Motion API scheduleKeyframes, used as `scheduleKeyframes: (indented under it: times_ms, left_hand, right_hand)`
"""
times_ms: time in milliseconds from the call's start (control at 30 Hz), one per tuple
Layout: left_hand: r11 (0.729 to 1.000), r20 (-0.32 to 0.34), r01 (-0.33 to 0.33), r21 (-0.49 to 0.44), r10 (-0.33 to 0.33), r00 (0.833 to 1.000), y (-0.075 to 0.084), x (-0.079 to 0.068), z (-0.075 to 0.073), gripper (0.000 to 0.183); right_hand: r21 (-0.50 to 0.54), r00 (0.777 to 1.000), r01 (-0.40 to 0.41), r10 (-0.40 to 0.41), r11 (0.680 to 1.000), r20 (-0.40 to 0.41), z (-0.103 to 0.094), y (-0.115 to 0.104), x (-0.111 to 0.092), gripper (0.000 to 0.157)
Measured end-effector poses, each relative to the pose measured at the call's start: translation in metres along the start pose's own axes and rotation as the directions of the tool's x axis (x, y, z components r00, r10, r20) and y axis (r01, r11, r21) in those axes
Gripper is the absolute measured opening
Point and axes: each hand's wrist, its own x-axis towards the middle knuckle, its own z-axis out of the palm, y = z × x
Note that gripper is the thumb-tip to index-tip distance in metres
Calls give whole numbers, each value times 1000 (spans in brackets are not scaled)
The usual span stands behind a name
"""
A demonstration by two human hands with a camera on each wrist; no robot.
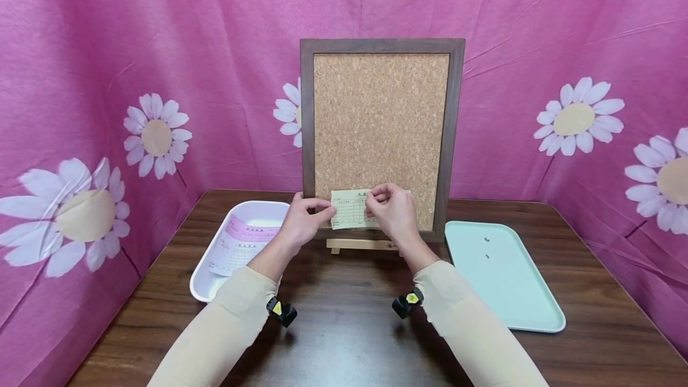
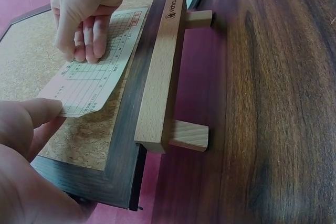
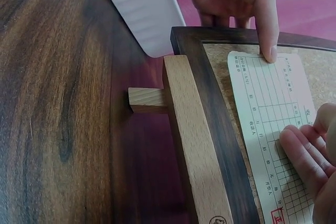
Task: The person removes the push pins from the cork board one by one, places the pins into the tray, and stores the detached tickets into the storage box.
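Note:
A pale green printed receipt slip [image 1: 346, 214] lies against the lower part of a framed corkboard [image 1: 381, 118]. My left hand [image 1: 301, 220] pinches the slip's left edge; in the right wrist view its thumb [image 3: 268, 30] rests on the paper, its other fingers partly hidden behind the frame. In the left wrist view the slip's lower left corner [image 2: 79, 109] stands off the cork. My right hand [image 1: 395, 211] has its fingers curled, thumb and fingertips together at the slip's upper middle. I cannot tell whether something small sits between those fingertips.
The board leans on a small wooden easel with a light ledge [image 1: 360, 244]. At left, a white tub [image 1: 201, 279] contains pink and white printed slips [image 1: 242, 249]. To the right is a mint tray [image 1: 516, 279] bearing two small dark items [image 1: 487, 239]. A pink flowered curtain hangs behind.

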Motion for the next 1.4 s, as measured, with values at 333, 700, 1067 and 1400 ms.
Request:
scheduleKeyframes:
  times_ms: [333,700,1067,1400]
  left_hand:
    - [1000,-6,-6,-13,6,1000,0,0,2,24]
    - [999,-22,-29,-32,28,999,0,1,2,25]
    - [998,-22,-28,-61,27,999,-1,3,1,26]
    - [998,-24,-15,-64,13,1000,-1,1,2,26]
  right_hand:
    - [20,1000,3,-3,1000,-2,-2,2,1,8]
    - [91,999,-34,32,995,17,-6,4,-2,10]
    - [151,998,-62,62,987,1,-14,8,-3,9]
    - [131,999,-32,31,991,9,-19,10,-8,8]
